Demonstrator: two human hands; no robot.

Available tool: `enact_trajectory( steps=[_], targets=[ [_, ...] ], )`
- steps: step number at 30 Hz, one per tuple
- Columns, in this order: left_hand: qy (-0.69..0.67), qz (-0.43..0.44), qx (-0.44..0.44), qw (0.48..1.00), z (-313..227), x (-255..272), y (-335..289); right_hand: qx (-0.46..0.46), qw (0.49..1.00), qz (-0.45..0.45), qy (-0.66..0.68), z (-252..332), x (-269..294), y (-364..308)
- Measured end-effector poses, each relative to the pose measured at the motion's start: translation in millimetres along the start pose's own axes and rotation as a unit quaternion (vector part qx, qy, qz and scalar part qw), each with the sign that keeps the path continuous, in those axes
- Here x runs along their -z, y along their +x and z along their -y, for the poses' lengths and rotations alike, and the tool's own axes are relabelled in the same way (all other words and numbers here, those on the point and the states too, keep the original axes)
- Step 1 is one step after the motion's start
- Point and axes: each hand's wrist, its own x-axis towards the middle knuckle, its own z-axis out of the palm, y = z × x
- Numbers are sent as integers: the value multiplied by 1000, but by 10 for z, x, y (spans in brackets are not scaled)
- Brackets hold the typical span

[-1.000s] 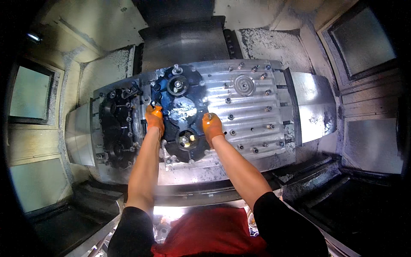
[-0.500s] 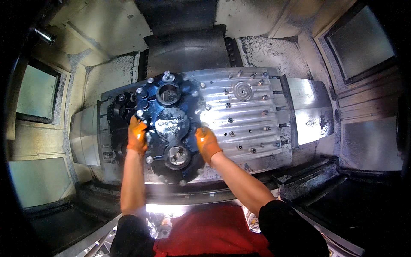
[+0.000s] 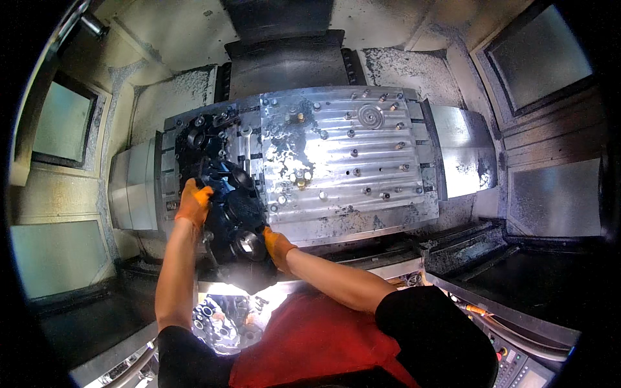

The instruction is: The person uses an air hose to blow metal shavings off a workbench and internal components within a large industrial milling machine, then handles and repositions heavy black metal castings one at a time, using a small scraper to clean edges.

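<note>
Both my hands, in orange gloves, hold a dark, wet metal casting with round bores. My left hand is closed on its left edge, and my right hand grips its lower right side; the right fingertips are partly hidden. The casting stands tilted over the left front of the silver fixture plate, its lower end reaching past the plate's front edge. Wet dark patches and several studs show on the plate. Behind the casting lies a silver wrench-like tool, beside dark clamp-like parts.
Machine walls with windows enclose the plate on both sides. A dark ledge runs along the front. Beyond it, brightly lit metal parts sit low at left, and a control panel is at lower right.
The casting has come off the ribbed plate, moving left and toward me, and has tilted up. Both hands went with it. The plate's left part and the wrench-like tool are now uncovered.
</note>
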Motion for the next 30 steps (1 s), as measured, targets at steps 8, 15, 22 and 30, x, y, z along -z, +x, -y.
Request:
enact_trajectory(
  steps=[8,15,22,30],
  targets=[
    [2,26,160,987,-306,-375,-50,8,976,70,208,-147,-207,-267],
    [-108,230,38,966,-866,-121,-1110,20,949,151,276,-198,-227,315],
    [-264,126,-44,955,-490,-217,-1750,48,925,228,300,316,-879,-542],
    [-318,97,-44,942,-657,-159,-922,191,902,-86,-378,69,-38,-445]
  ],
)
